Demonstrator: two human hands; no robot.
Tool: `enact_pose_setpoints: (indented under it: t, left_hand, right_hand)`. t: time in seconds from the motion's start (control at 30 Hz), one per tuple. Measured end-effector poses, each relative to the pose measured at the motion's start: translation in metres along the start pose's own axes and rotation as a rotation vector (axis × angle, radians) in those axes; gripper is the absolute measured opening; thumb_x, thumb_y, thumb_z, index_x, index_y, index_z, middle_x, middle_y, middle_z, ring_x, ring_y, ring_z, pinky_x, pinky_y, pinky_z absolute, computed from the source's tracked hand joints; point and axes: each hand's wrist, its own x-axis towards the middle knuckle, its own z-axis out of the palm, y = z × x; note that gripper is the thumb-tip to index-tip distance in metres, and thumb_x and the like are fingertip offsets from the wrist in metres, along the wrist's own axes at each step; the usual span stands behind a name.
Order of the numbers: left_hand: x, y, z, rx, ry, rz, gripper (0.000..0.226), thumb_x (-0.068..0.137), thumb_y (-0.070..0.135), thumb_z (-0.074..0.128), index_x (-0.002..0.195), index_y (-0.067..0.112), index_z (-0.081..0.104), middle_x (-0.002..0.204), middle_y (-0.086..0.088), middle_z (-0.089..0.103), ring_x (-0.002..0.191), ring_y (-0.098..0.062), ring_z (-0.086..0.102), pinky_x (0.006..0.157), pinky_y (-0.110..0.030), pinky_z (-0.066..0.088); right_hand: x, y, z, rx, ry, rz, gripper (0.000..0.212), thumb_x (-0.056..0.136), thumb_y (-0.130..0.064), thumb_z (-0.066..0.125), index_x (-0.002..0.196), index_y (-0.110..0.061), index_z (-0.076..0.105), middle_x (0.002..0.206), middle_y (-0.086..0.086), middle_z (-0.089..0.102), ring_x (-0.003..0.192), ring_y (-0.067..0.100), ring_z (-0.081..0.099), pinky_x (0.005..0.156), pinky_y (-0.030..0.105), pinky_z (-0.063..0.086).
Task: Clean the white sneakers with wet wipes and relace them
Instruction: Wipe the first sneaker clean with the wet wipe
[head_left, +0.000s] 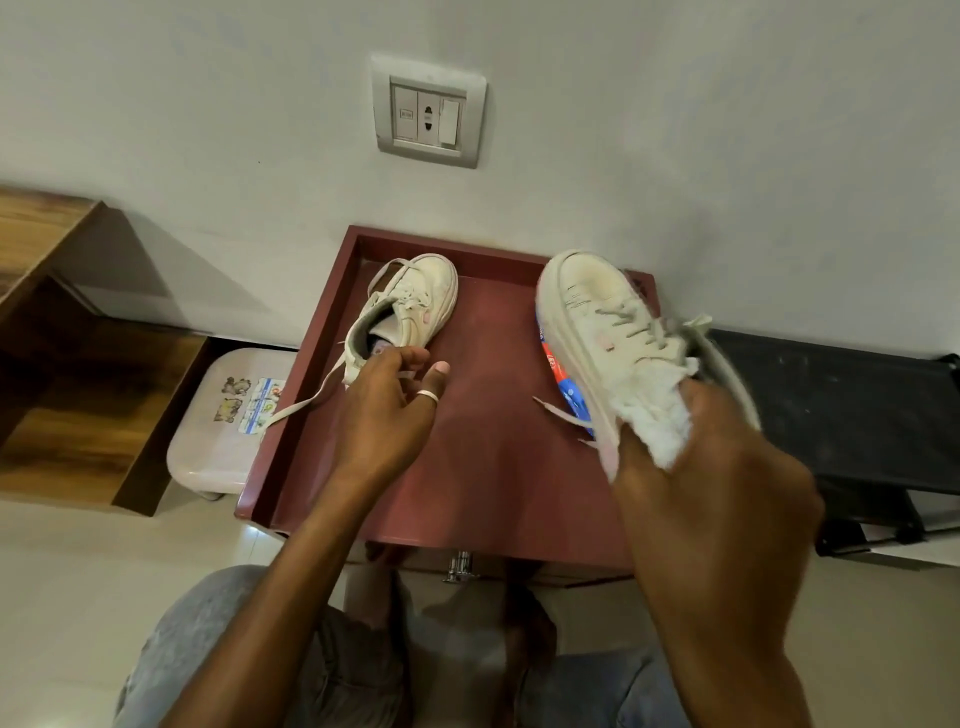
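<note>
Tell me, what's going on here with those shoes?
A person sits at a small red table, cleaning white sneakers. The right hand holds one sneaker up over the table, with a crumpled wipe bunched at its opening. The left hand grips the heel of the second sneaker, which stands on the table, its lace trailing over the edge. A blue and red pack lies under the raised sneaker.
</note>
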Motion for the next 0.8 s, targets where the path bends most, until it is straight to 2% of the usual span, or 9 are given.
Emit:
enact_pose_setpoints:
  t: [0.1,0.17,0.3,0.4,0.47,0.6,0.7,0.8]
  left_hand:
    - [-0.001,-0.001,0.001,0.046,-0.001,0.016,0.029,0.096,0.037,0.066,0.119,0.019,0.067,0.109,0.009,0.068,0.091,-0.004,0.063,0.082,-0.03,0.053]
    - [-0.002,-0.001,0.002,0.076,-0.013,0.042,0.029,0.095,0.035,0.068,0.119,0.018,0.068,0.107,0.009,0.068,0.091,-0.005,0.064,0.082,-0.029,0.053]
    - [-0.002,-0.002,0.0,0.098,-0.013,0.065,0.028,0.094,0.03,0.069,0.118,0.016,0.069,0.101,0.011,0.067,0.091,-0.005,0.064,0.083,-0.03,0.056]
    - [-0.002,-0.004,-0.002,0.132,-0.005,0.083,0.025,0.094,0.03,0.069,0.116,0.018,0.069,0.096,0.013,0.067,0.088,-0.006,0.065,0.079,-0.028,0.055]
    - [0.0,-0.006,-0.004,0.169,0.002,0.099,0.024,0.094,0.032,0.069,0.115,0.02,0.069,0.097,0.011,0.069,0.088,-0.009,0.067,0.078,-0.033,0.057]
    - [0.003,-0.012,-0.009,0.315,0.052,0.155,0.025,0.094,0.035,0.067,0.116,0.023,0.068,0.103,0.007,0.072,0.091,-0.015,0.068,0.073,-0.04,0.059]
    - [0.004,-0.015,-0.011,0.468,0.112,0.216,0.034,0.093,0.033,0.068,0.122,0.017,0.065,0.115,-0.004,0.068,0.102,-0.027,0.064,0.068,-0.038,0.054]
    - [0.004,-0.018,-0.01,0.582,0.142,0.181,0.044,0.089,0.031,0.071,0.127,0.013,0.061,0.124,-0.015,0.056,0.11,-0.035,0.055,0.065,-0.039,0.047]
  right_hand:
    - [-0.004,-0.001,0.046,0.007,-0.12,0.024,0.044,0.082,-0.018,0.079,0.122,-0.009,0.062,0.115,0.013,0.071,0.094,0.027,0.072,0.071,0.034,0.061]
    - [-0.007,-0.007,0.077,0.004,-0.194,0.074,0.037,0.081,-0.011,0.073,0.116,-0.007,0.062,0.109,0.015,0.071,0.09,0.033,0.07,0.068,0.041,0.06]
    - [-0.008,-0.027,0.122,0.024,-0.224,0.128,0.027,0.078,-0.001,0.064,0.105,-0.002,0.062,0.094,0.019,0.071,0.083,0.039,0.068,0.063,0.038,0.053]
    - [0.003,-0.038,0.147,0.031,-0.237,0.168,0.025,0.088,-0.004,0.054,0.112,-0.001,0.058,0.103,0.018,0.069,0.092,0.037,0.068,0.068,0.038,0.052]
    - [0.016,-0.041,0.162,0.025,-0.257,0.186,0.028,0.093,-0.006,0.049,0.119,0.001,0.055,0.111,0.018,0.068,0.099,0.036,0.067,0.074,0.038,0.052]
    - [0.034,-0.038,0.176,-0.015,-0.346,0.182,0.038,0.095,-0.01,0.052,0.131,0.003,0.048,0.12,0.019,0.065,0.109,0.033,0.064,0.082,0.037,0.052]
    - [0.028,-0.03,0.166,0.014,-0.326,0.079,0.046,0.094,-0.009,0.053,0.139,-0.001,0.043,0.126,0.017,0.062,0.114,0.033,0.06,0.087,0.037,0.05]
    - [0.013,-0.017,0.145,0.162,-0.194,-0.105,0.042,0.088,0.0,0.058,0.129,-0.007,0.057,0.124,0.01,0.065,0.112,0.029,0.062,0.088,0.034,0.05]
